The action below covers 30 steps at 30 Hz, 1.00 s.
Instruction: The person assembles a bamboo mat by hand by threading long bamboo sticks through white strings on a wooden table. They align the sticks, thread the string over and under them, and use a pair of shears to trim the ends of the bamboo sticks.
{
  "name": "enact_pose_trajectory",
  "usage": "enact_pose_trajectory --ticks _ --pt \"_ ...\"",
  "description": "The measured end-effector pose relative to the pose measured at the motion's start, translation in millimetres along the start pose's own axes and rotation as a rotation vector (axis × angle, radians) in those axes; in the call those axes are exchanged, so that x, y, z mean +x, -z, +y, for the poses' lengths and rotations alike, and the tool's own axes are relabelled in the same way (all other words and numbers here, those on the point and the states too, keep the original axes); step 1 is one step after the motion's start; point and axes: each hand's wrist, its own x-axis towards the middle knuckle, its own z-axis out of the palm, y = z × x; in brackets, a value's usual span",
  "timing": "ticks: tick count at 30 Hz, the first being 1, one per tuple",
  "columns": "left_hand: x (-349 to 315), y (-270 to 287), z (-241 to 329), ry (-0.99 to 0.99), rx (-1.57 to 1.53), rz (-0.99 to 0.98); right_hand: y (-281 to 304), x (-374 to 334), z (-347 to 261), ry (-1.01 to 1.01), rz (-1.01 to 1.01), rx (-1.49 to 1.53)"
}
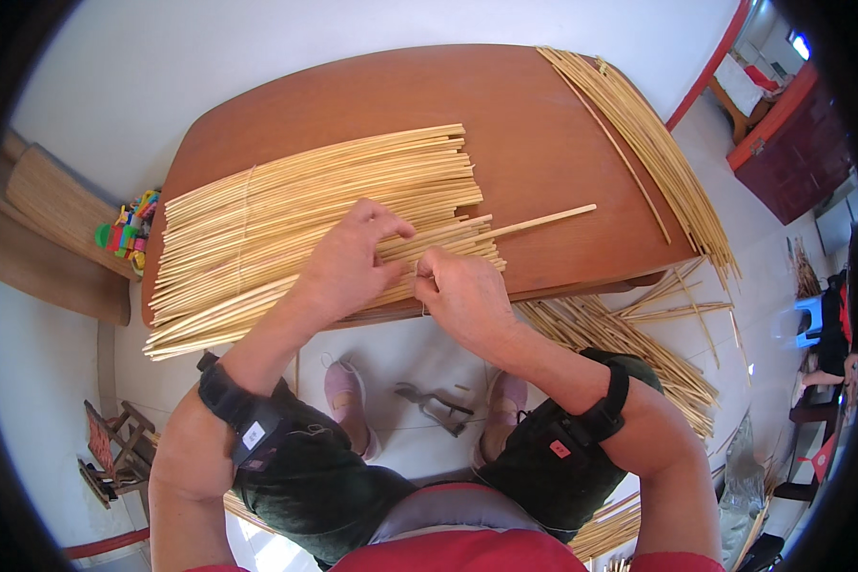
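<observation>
A mat of pale reed sticks (pixel 315 191) lies side by side on the brown table, with a thin thread crossing it near its left end. My left hand (pixel 353 257) rests over the near sticks, thumb and forefinger apart. Close beside it, at the table's front edge, my right hand (pixel 467 291) is closed in a pinch; a fine thread seems to hang from its fingertips. One longer stick (pixel 548 218) juts out to the right past the others. The sticks directly under my hands are partly hidden.
A bundle of long sticks (pixel 639 124) lies along the table's (pixel 353 86) right edge. More sticks (pixel 629 348) are piled below it. Metal scissors or a similar tool (pixel 439 408) lie on the floor between my feet. Colourful toys (pixel 129 229) stand at the left.
</observation>
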Motion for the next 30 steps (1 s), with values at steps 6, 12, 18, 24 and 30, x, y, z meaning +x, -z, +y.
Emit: enact_pose_trajectory --ticks 6,12,18,24,30 --pt "3 -11 -10 -0.192 0.193 0.046 3 1 -2 -0.061 0.003 -0.02" --pt "8 -6 -10 -0.024 0.054 0.006 6 -4 13 -0.092 0.017 0.03" --pt "5 -12 0 -0.113 -0.021 -0.012 10 -2 15 -0.069 0.013 0.074" --pt "11 -22 -1 -0.232 0.067 -0.037 9 -1 17 -0.076 0.022 0.059" --pt "16 -15 -9 -0.205 0.074 -0.007 18 -8 18 -0.143 -0.114 0.096"
